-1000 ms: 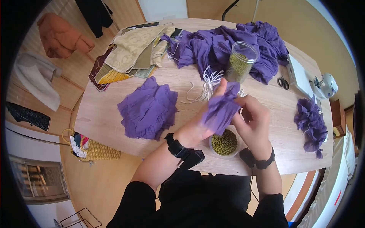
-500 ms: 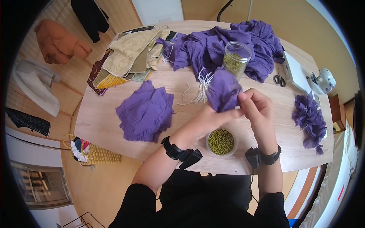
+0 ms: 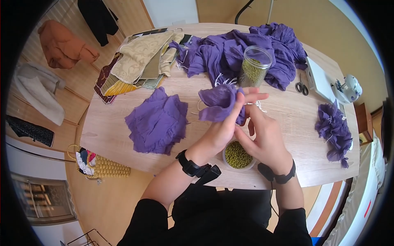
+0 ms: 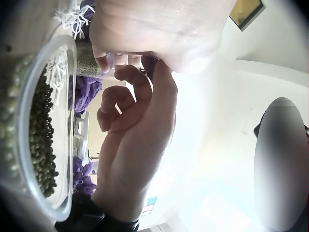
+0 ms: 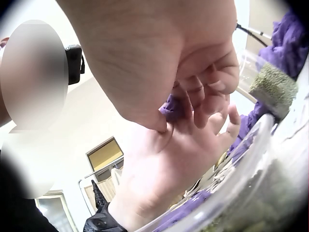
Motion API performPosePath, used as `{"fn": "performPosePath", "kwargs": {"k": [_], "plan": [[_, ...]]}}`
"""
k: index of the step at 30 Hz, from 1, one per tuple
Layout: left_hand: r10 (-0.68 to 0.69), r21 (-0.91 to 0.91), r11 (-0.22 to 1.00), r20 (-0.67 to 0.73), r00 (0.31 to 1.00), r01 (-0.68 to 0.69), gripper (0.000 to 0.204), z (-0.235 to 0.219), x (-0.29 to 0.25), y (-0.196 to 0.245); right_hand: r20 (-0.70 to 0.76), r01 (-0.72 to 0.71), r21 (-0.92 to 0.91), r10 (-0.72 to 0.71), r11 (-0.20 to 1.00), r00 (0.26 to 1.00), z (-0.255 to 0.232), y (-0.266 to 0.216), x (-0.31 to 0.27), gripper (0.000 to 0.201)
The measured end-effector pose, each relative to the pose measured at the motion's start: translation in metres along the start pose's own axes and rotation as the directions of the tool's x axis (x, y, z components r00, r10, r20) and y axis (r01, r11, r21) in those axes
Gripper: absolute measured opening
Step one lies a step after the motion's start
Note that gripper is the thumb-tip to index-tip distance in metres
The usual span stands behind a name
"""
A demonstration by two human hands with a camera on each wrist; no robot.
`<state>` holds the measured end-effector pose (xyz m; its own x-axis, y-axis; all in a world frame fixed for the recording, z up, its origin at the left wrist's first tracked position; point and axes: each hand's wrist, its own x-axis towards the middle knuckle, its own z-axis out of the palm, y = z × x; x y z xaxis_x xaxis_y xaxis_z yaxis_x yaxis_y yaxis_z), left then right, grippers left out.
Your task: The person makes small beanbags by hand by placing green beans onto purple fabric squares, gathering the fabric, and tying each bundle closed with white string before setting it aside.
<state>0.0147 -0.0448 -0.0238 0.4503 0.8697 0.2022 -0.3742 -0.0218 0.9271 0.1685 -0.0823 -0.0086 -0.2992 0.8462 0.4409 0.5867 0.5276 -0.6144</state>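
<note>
A purple cloth piece (image 3: pixel 217 104) bulges like a small pouch above the thumb side of my left hand (image 3: pixel 223 132), which holds it in the crook of the thumb. The outer fingers of that hand stretch out to the right. From the right side, my right hand (image 3: pixel 266 137) pinches a gathered end of the same cloth between thumb and forefinger. That purple end (image 5: pixel 170 108) shows between the hands in the right wrist view. What the pouch contains is hidden. Just below the hands stands a clear tub of green beans (image 3: pixel 239 158).
A stack of purple cloth pieces (image 3: pixel 158 123) lies on the left. Behind are patterned fabric samples (image 3: pixel 141 57), a large purple cloth (image 3: pixel 230 49), white strings (image 3: pixel 223 80) and a jar of beans (image 3: pixel 254 71). Scissors (image 3: pixel 302 87), a sewing machine (image 3: pixel 351 88) and ruffled purple cloth (image 3: pixel 333 129) are at right.
The cloth has tipped from upright over to the left and its rim opens out. My left hand has turned with its thumb up; the right hand has moved slightly down and left.
</note>
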Motion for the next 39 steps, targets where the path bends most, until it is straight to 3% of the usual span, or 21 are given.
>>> {"fn": "performPosePath", "kwargs": {"k": [1,5,7,13,15,19,22,24,29,31,33,37,39], "plan": [[-0.048,0.029,0.999,0.033,0.998,0.047,0.065,0.001,-0.001,0.001,0.0,-0.001,0.0,0.001,1.0,1.0,-0.001,-0.001,0.0,0.034],[0.126,0.174,0.974,0.122,0.984,-0.147,0.061,-0.003,0.008,-0.017,-0.024,0.003,-0.071,-0.004,0.997,1.0,0.0,-0.002,-0.001,0.028],[0.123,0.211,0.966,0.122,0.985,-0.147,0.062,0.001,0.005,-0.01,-0.031,-0.01,-0.101,0.007,0.995,1.0,0.001,0.0,-0.002,0.026],[0.058,0.085,0.994,0.101,0.993,-0.067,0.062,0.006,0.001,-0.016,-0.049,0.047,-0.173,-0.057,0.984,0.997,0.001,0.004,-0.003,0.019],[-0.053,0.037,0.998,0.028,0.998,0.051,0.055,0.005,0.001,-0.016,-0.037,0.027,-0.16,-0.033,0.987,0.999,0.003,0.004,-0.003,0.017],[-0.049,-0.062,0.997,0.009,0.999,0.049,0.045,0.004,-0.001,-0.02,0.008,-0.008,-0.123,0.009,0.992,1.0,0.004,0.006,-0.005,0.018],[0.042,-0.157,0.987,0.011,0.999,-0.04,0.038,0.007,-0.001,-0.018,0.092,-0.051,-0.093,0.059,0.994,0.994,0.0,0.0,-0.003,0.019],[-0.025,-0.252,0.968,-0.08,0.996,0.004,0.043,0.009,-0.002,-0.012,0.072,-0.04,-0.039,0.043,0.998,0.997,0.002,-0.001,-0.003,0.02],[-0.045,-0.223,0.975,-0.117,0.992,0.018,0.052,0.0,0.002,-0.009,0.119,-0.078,0.017,0.076,0.997,0.99,0.001,-0.002,-0.001,0.023],[-0.031,-0.312,0.95,-0.1,0.995,-0.002,0.056,-0.009,0.004,-0.012,0.151,-0.098,0.054,0.089,0.994,0.984,-0.001,-0.001,-0.001,0.024],[-0.062,-0.344,0.939,-0.148,0.987,0.008,0.058,-0.015,0.004,-0.012,0.265,-0.237,0.187,0.183,0.953,0.947,-0.008,-0.003,0.001,0.027],[-0.063,-0.54,0.835,-0.284,0.957,-0.106,0.054,-0.037,0.012,-0.004,0.309,-0.321,0.301,0.226,0.898,0.924,-0.007,0.009,0.001,0.03],[-0.215,-0.59,0.788,-0.533,0.819,-0.177,0.049,-0.035,0.014,0.008,0.241,-0.35,0.524,0.258,0.776,0.935,-0.004,0.016,-0.001,0.033]]}}
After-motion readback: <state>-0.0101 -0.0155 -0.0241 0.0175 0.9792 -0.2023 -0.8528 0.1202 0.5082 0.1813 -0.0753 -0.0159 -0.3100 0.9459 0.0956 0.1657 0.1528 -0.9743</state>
